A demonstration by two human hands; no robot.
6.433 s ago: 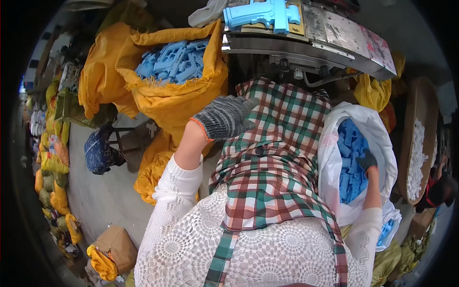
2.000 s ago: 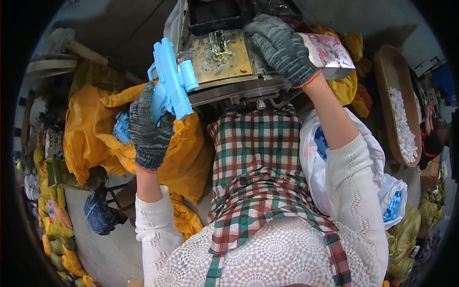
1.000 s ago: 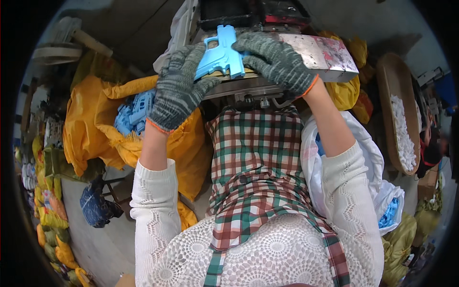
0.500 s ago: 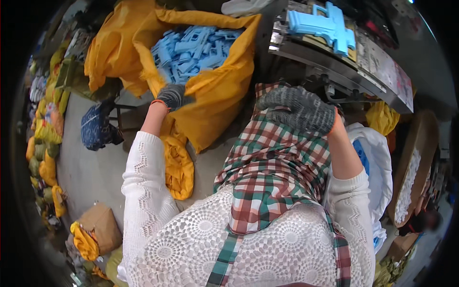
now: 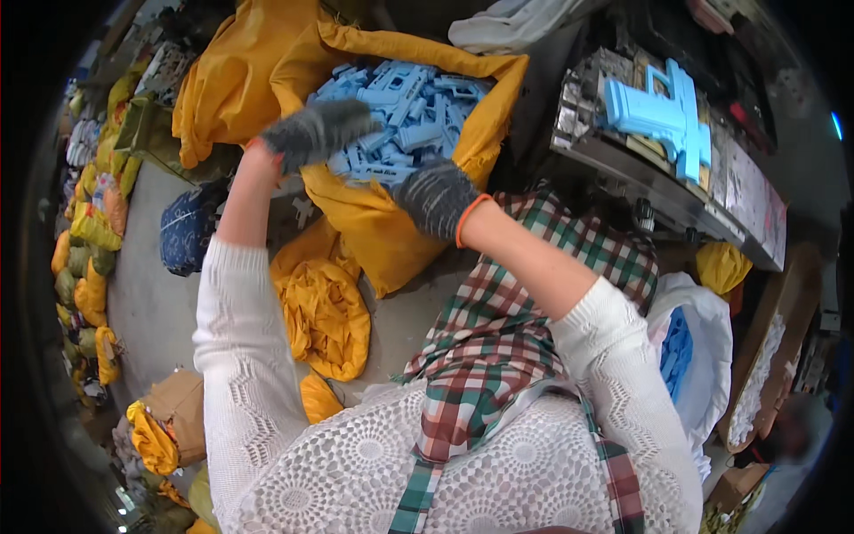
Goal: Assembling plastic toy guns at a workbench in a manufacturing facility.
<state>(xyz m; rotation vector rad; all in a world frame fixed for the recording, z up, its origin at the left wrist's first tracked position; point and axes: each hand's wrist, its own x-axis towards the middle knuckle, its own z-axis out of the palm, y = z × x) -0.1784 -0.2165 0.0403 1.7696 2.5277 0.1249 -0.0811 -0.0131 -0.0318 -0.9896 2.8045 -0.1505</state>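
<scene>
Orange sack (image 5: pixel 382 245), light-blue toy pistols (image 5: pixel 400 89) inside: left hand (image 5: pixel 322 129) over its mouth; right hand (image 5: pixel 436 199) newly at its near rim, making handling two-handed; finger opening, holds indeterminable.

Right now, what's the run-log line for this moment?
left hand: blurred, over yellow sack | right hand: at sack's near rim | blue pistol-shaped parts: heaped inside | single pistol-shaped piece: on metal bench

The metal bench (image 5: pixel 750 203) bears a light-blue toy pistol (image 5: pixel 680 117), the grey floor (image 5: pixel 158 311) a crumpled yellow sack (image 5: pixel 325 307).
</scene>
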